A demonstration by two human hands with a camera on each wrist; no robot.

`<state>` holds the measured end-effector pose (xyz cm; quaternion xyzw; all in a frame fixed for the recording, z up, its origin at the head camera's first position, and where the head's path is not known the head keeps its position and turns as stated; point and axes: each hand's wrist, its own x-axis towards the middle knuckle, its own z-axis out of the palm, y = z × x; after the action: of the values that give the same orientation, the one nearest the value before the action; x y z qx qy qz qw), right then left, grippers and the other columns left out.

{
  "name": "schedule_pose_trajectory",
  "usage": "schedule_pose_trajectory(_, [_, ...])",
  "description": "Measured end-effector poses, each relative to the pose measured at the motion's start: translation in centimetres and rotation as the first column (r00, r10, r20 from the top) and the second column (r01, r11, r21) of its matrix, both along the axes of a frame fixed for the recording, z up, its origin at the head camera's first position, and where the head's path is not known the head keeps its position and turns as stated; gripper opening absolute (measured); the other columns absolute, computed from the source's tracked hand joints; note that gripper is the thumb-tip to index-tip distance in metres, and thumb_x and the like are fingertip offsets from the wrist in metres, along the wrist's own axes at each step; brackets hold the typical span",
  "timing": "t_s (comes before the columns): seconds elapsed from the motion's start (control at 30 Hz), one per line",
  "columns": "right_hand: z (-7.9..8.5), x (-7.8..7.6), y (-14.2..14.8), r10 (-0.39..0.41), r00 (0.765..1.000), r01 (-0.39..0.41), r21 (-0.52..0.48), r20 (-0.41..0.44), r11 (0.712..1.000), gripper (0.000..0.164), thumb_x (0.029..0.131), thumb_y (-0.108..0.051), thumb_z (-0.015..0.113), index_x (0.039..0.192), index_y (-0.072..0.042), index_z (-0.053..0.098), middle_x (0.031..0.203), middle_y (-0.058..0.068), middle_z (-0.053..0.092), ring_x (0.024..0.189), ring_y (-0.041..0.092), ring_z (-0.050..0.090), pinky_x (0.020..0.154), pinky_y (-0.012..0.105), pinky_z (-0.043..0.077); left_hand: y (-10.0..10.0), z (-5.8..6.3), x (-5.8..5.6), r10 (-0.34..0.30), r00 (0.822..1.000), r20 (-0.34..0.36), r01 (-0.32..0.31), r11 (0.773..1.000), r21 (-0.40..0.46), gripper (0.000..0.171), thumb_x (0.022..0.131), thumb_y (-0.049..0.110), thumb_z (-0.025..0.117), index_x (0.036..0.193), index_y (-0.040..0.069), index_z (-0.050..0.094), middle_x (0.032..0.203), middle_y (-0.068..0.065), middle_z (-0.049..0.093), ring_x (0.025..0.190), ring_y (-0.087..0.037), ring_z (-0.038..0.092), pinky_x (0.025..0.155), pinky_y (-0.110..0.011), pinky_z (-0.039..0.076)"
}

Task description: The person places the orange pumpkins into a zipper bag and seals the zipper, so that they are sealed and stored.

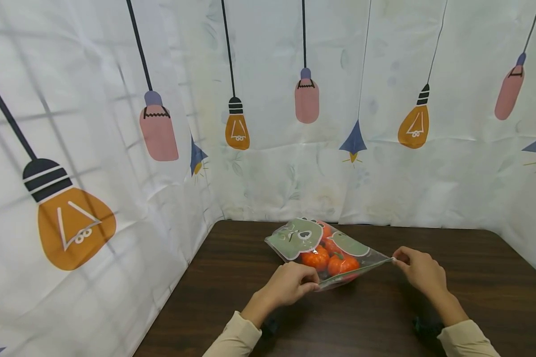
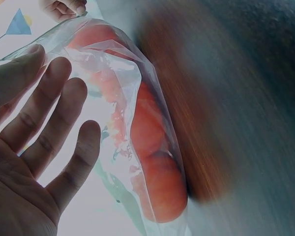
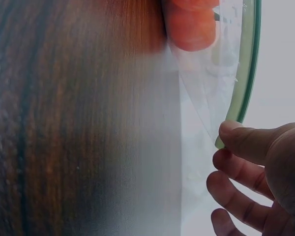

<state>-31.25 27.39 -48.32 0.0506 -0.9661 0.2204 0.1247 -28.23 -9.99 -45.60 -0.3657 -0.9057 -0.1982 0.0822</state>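
Note:
A clear zip bag [image 1: 370,258] printed with green bear faces is held tilted over the table. Inside it lie several small orange-red pumpkins [image 1: 343,264], which show through the plastic in both wrist views. My left hand [image 1: 290,283] pinches the bag's near left edge between thumb and index finger, its other fingers [image 2: 81,147] loosely bent beside the plastic. At the opposite end, my right hand [image 1: 422,271] pinches the right corner of the green zip strip [image 3: 247,73], thumb against index finger. The strip runs taut between the hands.
A dark brown wooden table [image 1: 196,297] lies under the bag. White curtains [image 1: 268,183] printed with hanging lamps and bulbs close off its back and left side. A small dark object [image 1: 424,326] shows under the right wrist.

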Motion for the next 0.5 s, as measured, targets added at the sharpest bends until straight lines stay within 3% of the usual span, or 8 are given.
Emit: schedule_pose_trajectory(0.5, [-0.07, 0.02, -0.04, 0.011, 1.000, -0.011, -0.002, 0.027, 1.000, 0.015, 0.095, -0.031, 0.070, 0.105, -0.019, 0.070, 0.090, -0.002, 0.072, 0.061, 0.016, 0.053, 0.050, 0.034, 0.038, 0.12, 0.04, 0.09, -0.017, 1.000, 0.022, 0.018, 1.000, -0.009, 0.008, 0.094, 0.034, 0.072, 0.088, 0.029, 0.072, 0.077, 0.021, 0.064, 0.068, 0.005, 0.050, 0.065, -0.015, 0.041])
